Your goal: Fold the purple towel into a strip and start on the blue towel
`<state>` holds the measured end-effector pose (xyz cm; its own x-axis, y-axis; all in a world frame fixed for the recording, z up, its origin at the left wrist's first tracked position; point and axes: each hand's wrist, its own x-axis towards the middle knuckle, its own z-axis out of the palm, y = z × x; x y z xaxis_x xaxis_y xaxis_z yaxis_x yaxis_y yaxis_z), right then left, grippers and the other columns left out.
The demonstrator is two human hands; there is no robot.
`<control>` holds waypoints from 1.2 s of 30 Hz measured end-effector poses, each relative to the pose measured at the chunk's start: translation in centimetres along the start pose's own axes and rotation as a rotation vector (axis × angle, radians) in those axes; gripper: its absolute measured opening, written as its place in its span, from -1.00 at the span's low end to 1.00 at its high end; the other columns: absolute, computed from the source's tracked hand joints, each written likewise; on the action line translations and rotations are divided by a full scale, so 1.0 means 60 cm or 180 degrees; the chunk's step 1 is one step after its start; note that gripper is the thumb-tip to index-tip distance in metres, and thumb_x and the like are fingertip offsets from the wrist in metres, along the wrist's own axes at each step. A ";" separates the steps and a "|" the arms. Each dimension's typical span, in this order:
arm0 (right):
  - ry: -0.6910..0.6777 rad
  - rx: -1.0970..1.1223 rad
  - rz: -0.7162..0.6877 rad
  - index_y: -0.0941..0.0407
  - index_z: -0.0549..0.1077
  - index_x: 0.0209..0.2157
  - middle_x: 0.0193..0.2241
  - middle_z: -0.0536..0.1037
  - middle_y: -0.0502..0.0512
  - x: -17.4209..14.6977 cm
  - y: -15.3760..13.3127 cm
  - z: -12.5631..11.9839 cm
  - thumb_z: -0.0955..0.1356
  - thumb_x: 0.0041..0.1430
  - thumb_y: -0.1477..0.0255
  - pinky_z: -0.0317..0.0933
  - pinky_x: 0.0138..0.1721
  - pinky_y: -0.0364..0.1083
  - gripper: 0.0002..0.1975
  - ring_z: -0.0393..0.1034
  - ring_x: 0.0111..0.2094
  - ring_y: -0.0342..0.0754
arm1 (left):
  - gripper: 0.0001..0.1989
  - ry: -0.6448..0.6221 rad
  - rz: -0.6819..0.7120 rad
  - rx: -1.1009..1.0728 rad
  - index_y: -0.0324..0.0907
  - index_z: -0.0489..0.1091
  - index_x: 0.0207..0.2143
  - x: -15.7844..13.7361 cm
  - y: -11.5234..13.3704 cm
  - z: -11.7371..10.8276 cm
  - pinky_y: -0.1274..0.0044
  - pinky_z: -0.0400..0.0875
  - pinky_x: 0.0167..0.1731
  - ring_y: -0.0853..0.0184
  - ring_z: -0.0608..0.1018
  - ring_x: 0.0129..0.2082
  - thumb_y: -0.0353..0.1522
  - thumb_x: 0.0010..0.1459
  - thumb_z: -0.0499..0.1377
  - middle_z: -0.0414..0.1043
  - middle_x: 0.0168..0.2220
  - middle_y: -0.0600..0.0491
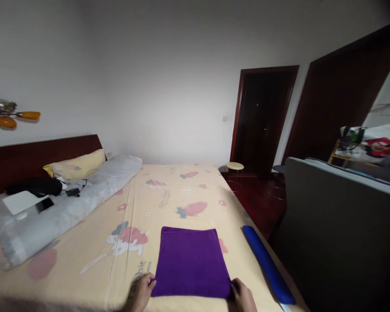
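At the foot edge of the bed (169, 190), near its right side, a purple towel (190, 262) lies flat, folded into a neat rectangle. Person stands at that edge. Left hand (142, 291) pinches the towel's near left corner, fingers closed on the cloth. Right hand (243, 295) grips the near right corner the same way. Both hands narrow and holding fabric, wrists low against the sheet.

Towel looks soft, light and limp, likely terry or microfibre. It will probably sag in the middle if lifted by the corners alone, so the corners or the near hem are the sensible places to hold. Not slippery, not fragile. Layers could slide apart if pulled unevenly.

Just right of the towel, along the bed's right edge, a blue roll (268, 264) lies lengthwise, apart from the towel. Sheet is pale yellow with a strawberry print. At the head end a grey bolster (68, 203) runs along the left side, with a yellow pillow (76, 164) behind it. On the bolster sit a phone (44, 204), a white pad (21, 201) and a black bag (35, 186). A grey sofa back (334, 225) stands right of the bed, well apart from the towel. Small round stool (234, 166) by the dark door (263, 119).
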<state>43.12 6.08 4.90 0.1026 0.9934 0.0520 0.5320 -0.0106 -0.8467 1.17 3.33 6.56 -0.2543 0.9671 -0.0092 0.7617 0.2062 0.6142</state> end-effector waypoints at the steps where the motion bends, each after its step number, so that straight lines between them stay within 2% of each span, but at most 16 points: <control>1: 0.0065 -0.0167 -0.0037 0.02 0.38 -0.50 -0.52 0.57 0.05 -0.004 0.004 0.006 0.17 0.11 0.21 0.24 -0.35 -0.04 -0.72 0.45 -0.45 0.01 | -0.88 0.0030 0.0014 0.0098 -0.06 0.42 -0.44 -0.005 0.001 0.005 0.59 0.32 -0.29 0.39 0.52 -0.35 -0.40 0.05 0.09 0.51 -0.46 0.19; 6: 0.0653 -0.1433 -0.0693 0.03 0.46 -0.34 -0.41 0.57 0.11 -0.015 0.049 0.033 0.15 0.15 0.39 0.25 -0.31 -0.05 -0.73 0.46 -0.35 0.01 | -0.77 0.0157 0.0101 0.0578 -0.07 0.43 -0.34 -0.033 0.011 0.024 0.56 0.29 -0.12 0.36 0.53 -0.17 -0.46 0.13 -0.01 0.54 -0.26 0.07; 10: 0.0891 -0.1926 -0.0571 0.04 0.46 -0.15 -0.23 0.57 0.17 -0.011 0.085 0.037 0.19 0.18 0.30 0.29 -0.27 -0.01 -0.70 0.48 -0.22 0.07 | -0.63 0.0403 -0.0081 0.1585 -0.03 0.37 -0.06 -0.044 0.027 0.023 0.41 0.22 0.00 0.26 0.40 0.07 -0.46 0.13 -0.05 0.43 0.03 0.03; 12: 0.0865 -0.2045 -0.0620 0.04 0.45 -0.12 -0.15 0.56 0.20 -0.010 0.092 0.038 0.20 0.18 0.30 0.29 -0.20 0.02 -0.69 0.45 -0.14 0.09 | -0.57 0.0237 0.0065 0.1764 0.02 0.36 -0.05 -0.044 0.036 0.020 0.37 0.17 0.04 0.28 0.35 0.11 -0.49 0.12 -0.10 0.38 0.10 0.07; 14: 0.0774 -0.2159 -0.0786 0.03 0.45 -0.14 -0.11 0.54 0.19 -0.013 0.092 0.041 0.19 0.16 0.37 0.25 -0.12 0.06 -0.71 0.43 -0.11 0.09 | -0.55 -0.0090 0.0223 0.1721 0.05 0.40 -0.13 -0.043 0.045 0.018 0.35 0.12 0.08 0.31 0.32 0.15 -0.50 0.12 -0.15 0.37 0.13 0.12; 16: 0.0737 -0.2226 -0.0835 0.01 0.46 -0.16 -0.10 0.54 0.18 -0.018 0.084 0.046 0.18 0.14 0.42 0.22 -0.09 0.08 -0.70 0.41 -0.10 0.08 | -0.55 -0.0262 0.0140 0.1689 0.04 0.42 -0.12 -0.044 0.055 0.019 0.30 0.07 0.13 0.30 0.27 0.20 -0.47 0.12 -0.16 0.34 0.18 0.13; 18: 0.0788 -0.2240 -0.0713 0.01 0.46 -0.17 -0.10 0.53 0.18 -0.025 0.072 0.053 0.16 0.17 0.39 0.20 -0.08 0.12 -0.70 0.39 -0.08 0.09 | -0.56 -0.0145 -0.0007 0.1750 -0.02 0.41 -0.06 -0.047 0.064 0.024 0.25 0.02 0.16 0.25 0.23 0.24 -0.39 0.15 -0.16 0.30 0.22 0.07; 22: 0.0913 -0.2239 -0.0439 0.05 0.45 -0.15 -0.06 0.51 0.24 -0.035 0.051 0.064 0.18 0.17 0.12 0.16 -0.04 0.22 -0.60 0.36 -0.03 0.17 | -0.45 0.0202 -0.0066 0.2035 -0.16 0.38 0.03 -0.054 0.075 0.041 0.14 -0.02 0.19 0.08 0.21 0.26 -0.12 0.18 -0.16 0.27 0.24 -0.11; 24: 0.1013 -0.2342 -0.0424 0.09 0.44 -0.12 -0.03 0.50 0.28 -0.035 0.047 0.069 0.21 0.12 0.06 0.15 -0.02 0.26 -0.53 0.35 0.00 0.22 | -0.44 0.0234 -0.0182 0.2204 -0.19 0.34 0.08 -0.053 0.078 0.050 0.10 -0.05 0.21 0.03 0.18 0.27 -0.11 0.13 -0.07 0.22 0.27 -0.15; 26: 0.1154 -0.2516 -0.0513 0.10 0.44 -0.10 0.01 0.48 0.31 -0.033 0.045 0.080 0.23 0.12 0.15 0.14 -0.01 0.28 -0.58 0.34 0.02 0.25 | -0.47 0.0238 -0.0131 0.2226 -0.17 0.29 0.13 -0.051 0.085 0.058 0.09 -0.06 0.22 0.03 0.15 0.29 -0.20 0.12 -0.02 0.16 0.30 -0.14; 28: 0.1179 -0.2627 -0.0766 0.05 0.44 -0.08 0.03 0.49 0.29 -0.028 0.039 0.103 0.23 0.11 0.36 0.15 -0.02 0.26 -0.66 0.36 0.02 0.23 | -0.50 0.0047 0.0126 0.2015 -0.12 0.26 0.15 -0.049 0.102 0.071 0.14 -0.03 0.24 0.10 0.16 0.30 -0.33 0.15 -0.07 0.15 0.31 -0.08; 31: 0.0760 -0.2418 -0.1440 -0.03 0.46 -0.13 -0.06 0.56 0.14 -0.027 0.017 0.165 0.23 0.00 0.59 0.20 -0.04 0.14 -0.58 0.42 -0.05 0.12 | -0.47 -0.0630 0.0578 0.1460 -0.03 0.27 0.14 -0.057 0.147 0.106 0.27 0.05 0.26 0.26 0.24 0.27 -0.45 0.18 -0.20 0.26 0.26 0.04; 34: 0.0398 -0.2057 -0.1823 -0.08 0.48 -0.27 -0.22 0.61 0.00 -0.035 -0.005 0.234 0.28 -0.02 0.59 0.22 -0.11 0.02 -0.67 0.46 -0.16 0.03 | -0.45 -0.1155 0.0733 0.1030 -0.05 0.25 0.15 -0.070 0.183 0.148 0.38 0.03 0.29 0.33 0.21 0.29 -0.45 0.18 -0.24 0.24 0.27 0.06; 36: 0.0411 -0.1998 -0.1812 -0.07 0.49 -0.33 -0.27 0.61 -0.03 -0.040 -0.004 0.256 0.31 -0.04 0.56 0.22 -0.13 0.00 -0.73 0.46 -0.21 0.02 | -0.45 -0.1268 0.0651 0.0953 -0.08 0.22 0.18 -0.073 0.181 0.162 0.37 -0.01 0.32 0.30 0.17 0.32 -0.42 0.17 -0.21 0.18 0.30 0.05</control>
<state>29.81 5.44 -3.16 -0.2467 0.8463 0.4722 0.8944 0.3864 -0.2253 16.37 2.80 5.59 0.1186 0.9617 -0.2473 0.9234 -0.0152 0.3835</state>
